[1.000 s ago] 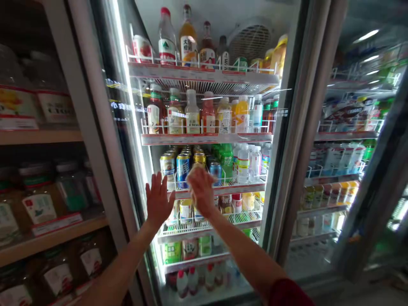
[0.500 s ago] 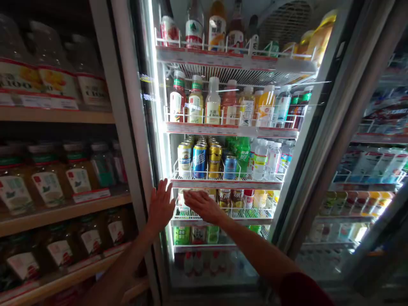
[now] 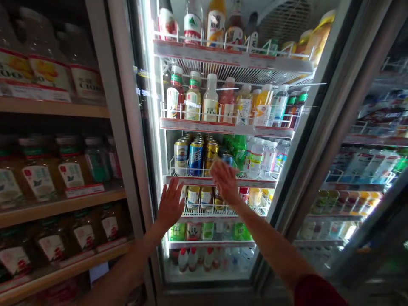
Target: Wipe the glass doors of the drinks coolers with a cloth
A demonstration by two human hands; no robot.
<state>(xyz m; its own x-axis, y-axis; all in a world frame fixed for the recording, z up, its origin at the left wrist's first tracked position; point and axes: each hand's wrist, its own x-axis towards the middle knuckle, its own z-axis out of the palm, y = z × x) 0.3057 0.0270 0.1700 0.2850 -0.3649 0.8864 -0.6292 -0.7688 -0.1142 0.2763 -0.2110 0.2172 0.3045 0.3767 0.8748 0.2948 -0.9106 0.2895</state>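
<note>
My left hand (image 3: 171,203) is raised with its fingers spread, its palm toward the glass door (image 3: 223,272) of a lit drinks fridge. To its right, my right hand (image 3: 225,178) is up against the same glass, in front of the can shelf. Motion blurs its fingers, which look bent over a small pale tan cloth (image 3: 215,164); the cloth's outline is unclear. Behind the glass are a blue can (image 3: 195,157), a white-and-gold can (image 3: 180,156) and gold cans (image 3: 211,152). My right hand covers part of the cans behind it.
A wooden shelf (image 3: 60,199) with bottled drinks stands at the left. A metal door frame (image 3: 321,144) runs up the right side, and another fridge with drinks (image 3: 347,195) is beyond it. Juice bottles (image 3: 210,102) fill upper racks behind the glass.
My right hand has moved up and to the right across the glass, uncovering cans on the lower shelf. My left hand has shifted slightly right in view; the view itself has shifted a little.
</note>
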